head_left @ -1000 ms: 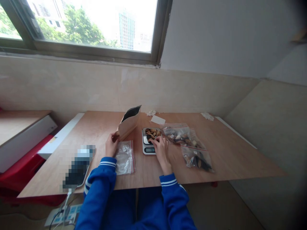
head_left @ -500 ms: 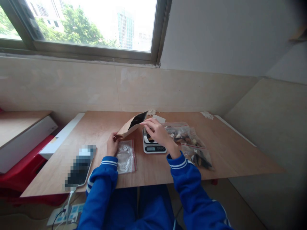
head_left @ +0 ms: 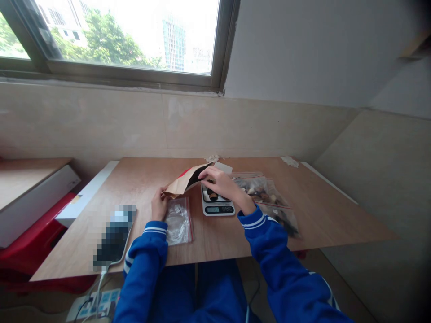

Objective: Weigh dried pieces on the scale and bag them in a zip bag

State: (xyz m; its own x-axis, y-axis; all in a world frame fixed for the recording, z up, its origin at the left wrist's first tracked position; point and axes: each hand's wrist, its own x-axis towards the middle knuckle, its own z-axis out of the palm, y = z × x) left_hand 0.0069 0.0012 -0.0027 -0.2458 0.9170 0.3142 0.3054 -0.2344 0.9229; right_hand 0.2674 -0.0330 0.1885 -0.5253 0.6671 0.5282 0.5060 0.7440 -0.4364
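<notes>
The left hand [head_left: 159,204] pinches a kraft paper pouch [head_left: 180,187] at its corner; the right hand [head_left: 220,182] lies on its mouth, grip unclear, above a digital kitchen scale [head_left: 218,209].

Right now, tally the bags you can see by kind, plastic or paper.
Plastic zip bags: 3
Kraft paper pouch: 1
Total: 4
</notes>
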